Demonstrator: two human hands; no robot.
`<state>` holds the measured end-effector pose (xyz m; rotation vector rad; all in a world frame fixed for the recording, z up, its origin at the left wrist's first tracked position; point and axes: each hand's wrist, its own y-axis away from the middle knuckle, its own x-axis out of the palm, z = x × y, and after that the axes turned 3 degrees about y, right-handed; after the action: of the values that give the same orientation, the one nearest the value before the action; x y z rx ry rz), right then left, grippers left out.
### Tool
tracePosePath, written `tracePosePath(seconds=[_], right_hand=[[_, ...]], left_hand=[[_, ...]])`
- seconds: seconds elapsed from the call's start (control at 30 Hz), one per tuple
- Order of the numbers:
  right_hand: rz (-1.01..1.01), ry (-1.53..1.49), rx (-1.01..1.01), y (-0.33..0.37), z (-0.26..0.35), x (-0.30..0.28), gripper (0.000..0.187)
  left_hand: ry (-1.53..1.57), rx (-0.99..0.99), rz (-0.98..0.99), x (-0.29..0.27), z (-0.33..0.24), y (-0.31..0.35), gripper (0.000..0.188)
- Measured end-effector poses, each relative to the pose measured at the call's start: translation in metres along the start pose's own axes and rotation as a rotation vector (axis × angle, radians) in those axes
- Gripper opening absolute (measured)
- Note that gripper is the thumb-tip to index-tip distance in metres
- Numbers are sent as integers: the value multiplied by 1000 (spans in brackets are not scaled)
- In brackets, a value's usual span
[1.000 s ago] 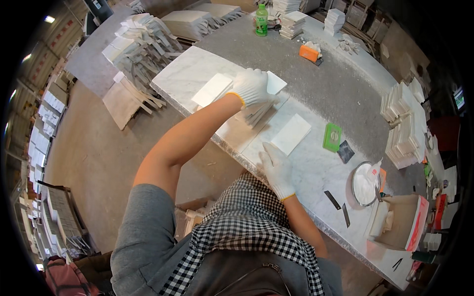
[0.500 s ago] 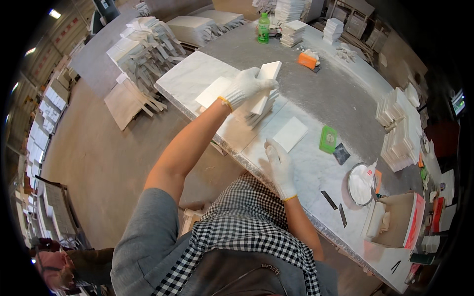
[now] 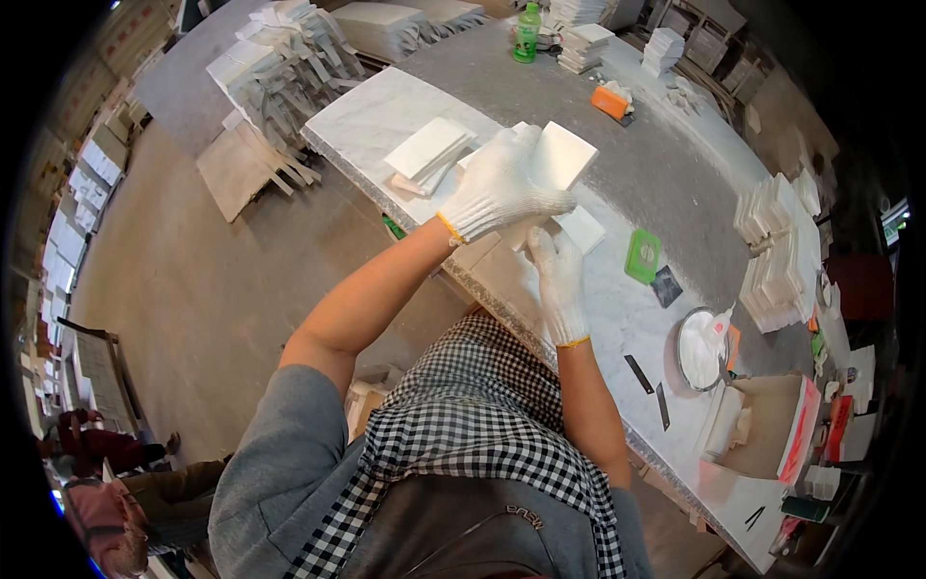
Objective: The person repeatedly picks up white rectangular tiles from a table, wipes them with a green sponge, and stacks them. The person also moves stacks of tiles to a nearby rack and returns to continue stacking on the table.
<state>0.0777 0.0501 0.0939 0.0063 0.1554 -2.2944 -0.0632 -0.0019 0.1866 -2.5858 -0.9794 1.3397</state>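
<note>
My left hand, in a white knit glove with a yellow cuff, grips a white rectangular tile, holding it tilted above the table. My right hand, gloved the same way, is just below it, thumb and fingers apart and nothing visible between them; its far fingertips are partly hidden. Beyond the right fingertips another white tile lies flat on the marble-topped table. Left of my left hand sits a small stack of white tiles. My left hand covers the tiles beneath it.
A green sponge box and dark abrasive square lie to the right. Nearer are a bowl of white paste, two dark blades and an open carton. Tile stacks line the right side; a green bottle stands far back.
My left hand has moved right and nearer with the tile, now turned to show its broad face. My right hand has shifted up toward it. The view has moved slightly.
</note>
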Motion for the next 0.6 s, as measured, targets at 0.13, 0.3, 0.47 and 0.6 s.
tracePosePath(seconds=[0.13, 0.3, 0.47, 0.6], right_hand=[[47, -77, 42, 10, 1, 5, 46], [125, 106, 63, 18, -10, 7, 43], [43, 484, -155, 23, -64, 2, 42], [-143, 686, -79, 21, -84, -18, 43]], left_hand=[[11, -59, 0, 0, 2, 0, 96], [9, -142, -23, 10, 19, -5, 79], [-204, -300, 49, 12, 34, -35, 81], [-415, -225, 50, 17, 48, -59, 83]])
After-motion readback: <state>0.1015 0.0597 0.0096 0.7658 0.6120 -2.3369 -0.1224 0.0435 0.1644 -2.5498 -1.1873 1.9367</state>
